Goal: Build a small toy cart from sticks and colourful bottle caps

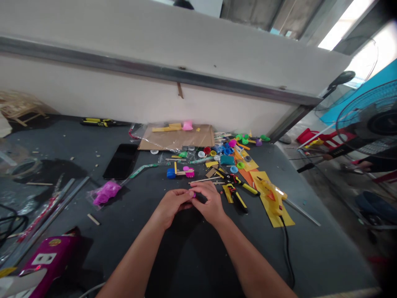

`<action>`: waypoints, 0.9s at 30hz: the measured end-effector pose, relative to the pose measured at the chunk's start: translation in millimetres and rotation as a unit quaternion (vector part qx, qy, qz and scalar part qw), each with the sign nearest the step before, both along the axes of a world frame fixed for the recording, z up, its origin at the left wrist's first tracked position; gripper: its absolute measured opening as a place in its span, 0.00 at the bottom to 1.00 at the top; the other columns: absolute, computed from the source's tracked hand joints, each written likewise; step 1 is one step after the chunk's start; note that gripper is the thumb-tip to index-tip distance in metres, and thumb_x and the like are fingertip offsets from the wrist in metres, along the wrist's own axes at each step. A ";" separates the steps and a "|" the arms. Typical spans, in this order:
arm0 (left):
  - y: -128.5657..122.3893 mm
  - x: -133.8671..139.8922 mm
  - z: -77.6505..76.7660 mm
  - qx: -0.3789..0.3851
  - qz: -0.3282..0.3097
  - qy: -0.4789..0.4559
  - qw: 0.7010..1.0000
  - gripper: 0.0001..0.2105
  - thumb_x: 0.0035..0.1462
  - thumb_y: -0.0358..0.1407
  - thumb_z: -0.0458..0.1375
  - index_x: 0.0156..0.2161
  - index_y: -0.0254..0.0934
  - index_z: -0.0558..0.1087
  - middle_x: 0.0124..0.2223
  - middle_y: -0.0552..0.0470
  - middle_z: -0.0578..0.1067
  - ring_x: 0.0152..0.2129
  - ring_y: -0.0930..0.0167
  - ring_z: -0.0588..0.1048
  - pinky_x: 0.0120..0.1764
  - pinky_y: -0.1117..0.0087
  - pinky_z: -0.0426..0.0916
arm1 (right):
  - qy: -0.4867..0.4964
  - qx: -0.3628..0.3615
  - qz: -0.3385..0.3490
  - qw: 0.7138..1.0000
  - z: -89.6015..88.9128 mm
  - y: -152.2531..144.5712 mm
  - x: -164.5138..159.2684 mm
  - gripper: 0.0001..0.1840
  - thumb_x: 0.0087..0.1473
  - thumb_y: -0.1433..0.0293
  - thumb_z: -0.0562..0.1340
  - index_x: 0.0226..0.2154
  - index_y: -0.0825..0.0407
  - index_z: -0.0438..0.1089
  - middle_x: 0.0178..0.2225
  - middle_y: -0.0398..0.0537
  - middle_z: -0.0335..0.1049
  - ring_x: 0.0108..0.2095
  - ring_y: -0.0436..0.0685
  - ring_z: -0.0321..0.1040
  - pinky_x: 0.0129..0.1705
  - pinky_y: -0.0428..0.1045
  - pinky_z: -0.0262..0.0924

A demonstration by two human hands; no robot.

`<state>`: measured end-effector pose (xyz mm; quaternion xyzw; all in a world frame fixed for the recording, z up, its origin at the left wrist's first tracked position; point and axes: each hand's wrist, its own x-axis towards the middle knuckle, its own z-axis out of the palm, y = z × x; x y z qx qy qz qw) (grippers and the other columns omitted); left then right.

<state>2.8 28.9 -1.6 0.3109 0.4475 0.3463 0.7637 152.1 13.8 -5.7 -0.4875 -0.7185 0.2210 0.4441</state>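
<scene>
My left hand point(173, 203) and my right hand point(211, 205) meet above the dark table, fingertips pinched together. Between them shows a small purple-pink piece of modelling clay point(194, 195), mostly covered by the fingers. Just beyond the hands lies a little stick model point(179, 173) with a blue lump at one end and a pink one at the other. Thin wooden sticks point(206, 179) lie right behind my right hand. To the left of my hands rests a lump of purple clay point(106, 193) in clear plastic.
Yellow-handled pliers point(238, 200) and a yellow glue gun point(274, 198) on yellow paper lie at right. Coloured caps and clay pieces crowd the back right. A black phone point(120, 161), cardboard point(180, 140) and a magenta power box point(51, 258) are farther left. A fan point(372, 120) stands beyond.
</scene>
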 end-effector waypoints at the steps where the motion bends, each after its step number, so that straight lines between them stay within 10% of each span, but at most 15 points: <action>1: -0.1 0.2 -0.9 -0.001 0.000 -0.001 1.000 0.09 0.42 0.38 0.65 0.29 0.33 0.77 0.27 0.51 0.76 0.26 0.74 0.73 0.36 0.72 0.68 | -0.006 0.000 0.002 1.000 -0.2 -0.1 -0.1 0.12 0.47 0.73 0.62 0.36 0.45 0.72 0.42 0.45 0.72 0.45 0.57 0.66 0.49 0.56 0.58; 27: 1.9 2.8 1.0 0.138 0.020 0.166 0.976 0.12 0.43 0.42 0.63 0.31 0.36 0.77 0.29 0.52 0.77 0.26 0.73 0.71 0.31 0.75 0.64 | 0.206 -0.241 -0.043 0.947 -2.9 8.4 5.3 0.10 0.44 0.62 0.65 0.24 0.53 0.71 0.23 0.42 0.71 0.25 0.51 0.67 0.30 0.45 0.62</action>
